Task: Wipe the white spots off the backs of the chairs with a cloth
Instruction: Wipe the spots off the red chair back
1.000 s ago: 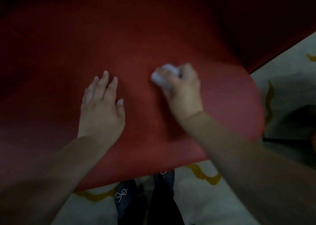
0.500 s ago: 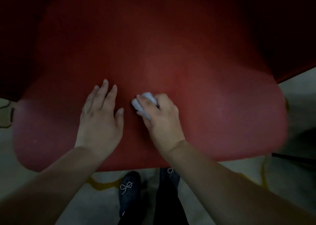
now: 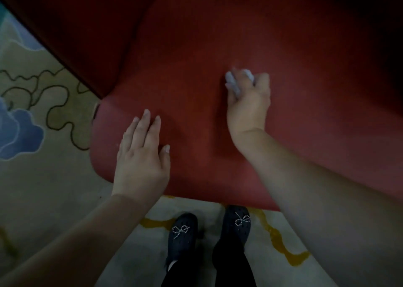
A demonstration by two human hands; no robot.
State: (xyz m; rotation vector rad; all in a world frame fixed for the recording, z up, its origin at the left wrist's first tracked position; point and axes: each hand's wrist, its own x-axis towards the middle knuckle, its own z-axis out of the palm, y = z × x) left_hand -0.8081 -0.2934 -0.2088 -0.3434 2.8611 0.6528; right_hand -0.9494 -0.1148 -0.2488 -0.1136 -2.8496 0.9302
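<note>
So compared to half a second back, the right hand (image 3: 248, 100) has slid the balled-up white cloth (image 3: 231, 83) up and off to the right across the red chair back (image 3: 196, 57), so it's now well apart from the left hand (image 3: 141, 155), and the view has swung to show more of the patterned carpet (image 3: 32, 112) on the left. Grip-wise, the right hand's fingers are curled tight around the cloth and pressing it onto the upholstery, while the left hand lies flat on the chair back with fingers straight and close together, thumb out, holding nothing. Dark shoes (image 3: 183, 234) with little beaded bows show just below the chair's edge.
</note>
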